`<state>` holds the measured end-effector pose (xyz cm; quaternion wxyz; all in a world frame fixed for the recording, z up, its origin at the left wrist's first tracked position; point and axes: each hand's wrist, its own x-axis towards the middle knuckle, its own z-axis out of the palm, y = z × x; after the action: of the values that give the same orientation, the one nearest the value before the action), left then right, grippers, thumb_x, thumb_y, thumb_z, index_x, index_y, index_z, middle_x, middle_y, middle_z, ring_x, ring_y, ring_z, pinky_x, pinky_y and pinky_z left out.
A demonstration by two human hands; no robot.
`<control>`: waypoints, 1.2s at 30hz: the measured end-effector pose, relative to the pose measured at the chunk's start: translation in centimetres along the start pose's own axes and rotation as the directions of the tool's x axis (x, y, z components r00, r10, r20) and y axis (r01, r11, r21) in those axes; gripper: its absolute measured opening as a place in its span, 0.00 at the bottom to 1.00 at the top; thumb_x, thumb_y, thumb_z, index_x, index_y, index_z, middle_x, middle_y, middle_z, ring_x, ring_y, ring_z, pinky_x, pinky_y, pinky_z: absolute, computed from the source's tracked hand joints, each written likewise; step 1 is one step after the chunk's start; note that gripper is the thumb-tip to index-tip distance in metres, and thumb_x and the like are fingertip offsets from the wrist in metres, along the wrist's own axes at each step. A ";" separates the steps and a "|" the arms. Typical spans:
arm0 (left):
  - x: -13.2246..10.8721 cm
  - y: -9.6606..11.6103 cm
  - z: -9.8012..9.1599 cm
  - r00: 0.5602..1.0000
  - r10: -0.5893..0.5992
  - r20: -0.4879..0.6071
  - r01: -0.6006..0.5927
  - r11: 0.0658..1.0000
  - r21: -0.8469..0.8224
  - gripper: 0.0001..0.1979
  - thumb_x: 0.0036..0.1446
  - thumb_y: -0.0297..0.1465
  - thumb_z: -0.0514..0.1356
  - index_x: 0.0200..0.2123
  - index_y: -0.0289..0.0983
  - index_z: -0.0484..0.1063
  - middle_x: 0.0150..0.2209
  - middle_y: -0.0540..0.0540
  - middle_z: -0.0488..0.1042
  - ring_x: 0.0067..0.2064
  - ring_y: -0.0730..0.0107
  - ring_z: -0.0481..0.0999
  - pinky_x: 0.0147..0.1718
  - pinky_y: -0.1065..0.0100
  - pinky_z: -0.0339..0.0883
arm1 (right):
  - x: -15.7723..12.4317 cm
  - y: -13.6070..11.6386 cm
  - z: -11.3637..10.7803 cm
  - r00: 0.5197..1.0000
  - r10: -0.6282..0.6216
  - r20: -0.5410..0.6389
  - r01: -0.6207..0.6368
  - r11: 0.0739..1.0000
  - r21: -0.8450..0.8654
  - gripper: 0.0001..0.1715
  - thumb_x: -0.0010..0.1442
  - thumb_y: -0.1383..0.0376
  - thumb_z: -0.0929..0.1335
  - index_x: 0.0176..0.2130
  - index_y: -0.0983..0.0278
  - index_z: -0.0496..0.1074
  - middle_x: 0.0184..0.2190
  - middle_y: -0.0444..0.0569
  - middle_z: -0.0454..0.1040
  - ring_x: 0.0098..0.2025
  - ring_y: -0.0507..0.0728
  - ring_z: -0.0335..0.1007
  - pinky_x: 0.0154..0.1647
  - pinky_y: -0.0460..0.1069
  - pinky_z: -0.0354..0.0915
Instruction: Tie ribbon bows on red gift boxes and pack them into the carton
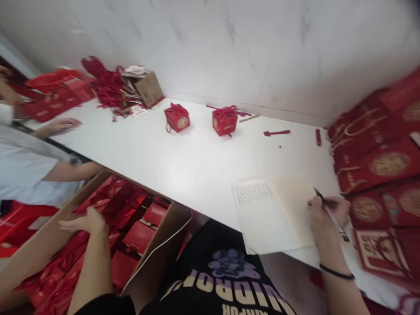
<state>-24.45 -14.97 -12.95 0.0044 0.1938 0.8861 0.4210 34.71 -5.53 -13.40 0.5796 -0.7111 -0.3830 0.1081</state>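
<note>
My right hand is closed around a pen at the right side of an open notebook. The notebook's left page bears several lines of handwriting near its top, and its right page is plain. My left hand is over a cardboard box below the table, its fingers stretched out to the left and a little blurred. Inside that box lie several red gift boxes and red ribbons. Whether my left fingers touch any of them, I cannot tell.
Two red candy boxes stand on the white table. Red ribbons and a small carton are piled behind. Red gift bags line the right end. At left, a co-worker's hand rests on the table.
</note>
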 end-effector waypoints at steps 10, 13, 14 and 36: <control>-23.0 11.5 7.1 0.341 0.938 0.063 -0.703 0.299 -0.646 0.10 0.53 0.20 0.54 0.38 0.37 0.68 0.42 0.44 0.73 0.54 0.59 0.71 0.55 0.49 0.64 | -5.1 -5.3 1.5 0.887 0.021 0.461 -0.150 0.958 0.245 0.19 0.53 0.53 0.71 0.31 0.63 0.62 0.21 0.45 0.71 0.21 0.53 0.66 0.21 0.46 0.63; -27.5 12.1 8.5 0.096 0.990 0.102 -0.697 0.140 -0.703 0.08 0.52 0.22 0.55 0.34 0.36 0.71 0.38 0.45 0.77 0.47 0.62 0.75 0.50 0.54 0.68 | -5.9 -5.5 3.1 0.798 0.077 0.598 -0.254 0.943 0.217 0.21 0.50 0.53 0.73 0.27 0.62 0.60 0.17 0.43 0.69 0.19 0.52 0.63 0.19 0.44 0.59; -28.2 12.0 8.9 0.045 0.996 0.080 -0.723 0.088 -0.686 0.07 0.51 0.23 0.56 0.34 0.36 0.72 0.38 0.46 0.78 0.45 0.63 0.76 0.47 0.58 0.70 | -6.0 -5.5 3.5 0.781 0.079 0.619 -0.260 0.943 0.207 0.21 0.51 0.53 0.72 0.26 0.62 0.59 0.16 0.42 0.67 0.18 0.52 0.63 0.19 0.44 0.59; -28.8 12.0 9.7 -0.004 0.995 0.102 -0.839 0.052 -0.542 0.07 0.48 0.22 0.57 0.32 0.36 0.72 0.36 0.48 0.79 0.39 0.67 0.77 0.35 0.67 0.65 | -6.7 -4.8 5.2 0.782 -0.026 0.623 0.017 1.000 0.020 0.21 0.54 0.59 0.63 0.18 0.61 0.48 0.15 0.38 0.48 0.19 0.49 0.45 0.20 0.45 0.48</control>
<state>7.93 -10.95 -14.72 -0.0377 0.8234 0.4078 0.3928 25.01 -6.04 -12.60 0.4267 -0.6274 -0.5602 0.3324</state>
